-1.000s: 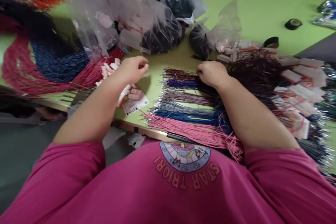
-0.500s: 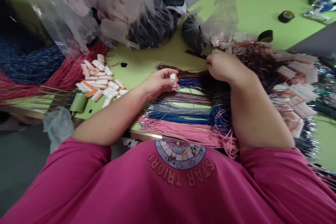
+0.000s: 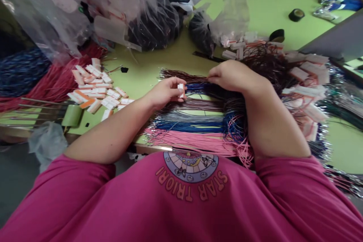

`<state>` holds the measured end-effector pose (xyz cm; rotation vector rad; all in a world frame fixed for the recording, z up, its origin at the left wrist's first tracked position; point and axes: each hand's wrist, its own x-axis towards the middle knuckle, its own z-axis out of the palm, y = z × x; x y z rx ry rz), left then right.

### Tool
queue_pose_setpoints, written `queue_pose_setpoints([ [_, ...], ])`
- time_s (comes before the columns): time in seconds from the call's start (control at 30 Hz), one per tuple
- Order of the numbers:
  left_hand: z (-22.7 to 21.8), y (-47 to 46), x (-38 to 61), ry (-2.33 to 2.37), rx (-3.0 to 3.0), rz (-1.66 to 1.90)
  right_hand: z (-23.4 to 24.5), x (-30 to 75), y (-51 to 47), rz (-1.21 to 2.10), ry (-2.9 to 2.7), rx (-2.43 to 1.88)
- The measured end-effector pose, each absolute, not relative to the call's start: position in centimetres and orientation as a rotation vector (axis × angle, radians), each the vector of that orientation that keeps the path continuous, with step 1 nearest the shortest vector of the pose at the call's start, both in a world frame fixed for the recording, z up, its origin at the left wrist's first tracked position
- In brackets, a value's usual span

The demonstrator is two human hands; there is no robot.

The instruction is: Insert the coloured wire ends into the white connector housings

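My left hand (image 3: 169,91) is closed on a small white-and-orange plastic connector (image 3: 181,90), held upright between thumb and fingers. To its right, my right hand (image 3: 227,75) is pinched at the bundle of brown wires (image 3: 185,74); whether a wire is between the fingertips is too small to make out. Below both hands, blue wires (image 3: 195,89), grey wires (image 3: 193,116) and pink wires (image 3: 181,137) lie in rows with their metal-tipped ends to the left. A pile of loose white-and-orange connectors (image 3: 98,87) lies left of my left hand.
Clear plastic bags (image 3: 153,19) of dark material stand at the back. Wired connectors (image 3: 309,83) are heaped at the right, near black tape rolls (image 3: 296,15). A green cylinder (image 3: 72,115) with metal rods sits at the front left edge. Part of another person shows at top right.
My right hand has come left and down to the brown wires. The left hand still grips the connector. The whole view has shifted slightly, and part of another person has appeared at top right.
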<state>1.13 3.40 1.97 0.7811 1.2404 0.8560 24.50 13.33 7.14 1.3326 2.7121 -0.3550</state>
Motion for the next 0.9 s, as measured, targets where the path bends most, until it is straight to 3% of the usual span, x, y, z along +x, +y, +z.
queue_pose_setpoints([
  [0.17, 1.6, 3.1, 1.1, 1.224, 0.895, 0.801, 8.2, 25.8, 14.1, -0.195, 2.793, 1.711],
  [0.3, 1.8, 3.1, 0.8, 1.216, 0.908, 0.892, 9.2, 26.0, 13.7, -0.508, 2.892, 1.632],
  [0.43, 2.4, 3.0, 0.3, 1.077, 0.896, 0.941, 9.0, 24.3, 11.3, -0.942, 3.088, 1.253],
  [0.6, 2.5, 2.8, 0.1, 0.878, 0.890, 0.903, 6.2, 21.7, 9.1, -1.007, 3.267, 0.743],
  [0.9, 2.9, 2.8, 0.2, 0.915, 0.797, 1.010, 5.4, 21.3, 9.0, -0.770, 3.160, 1.265],
])
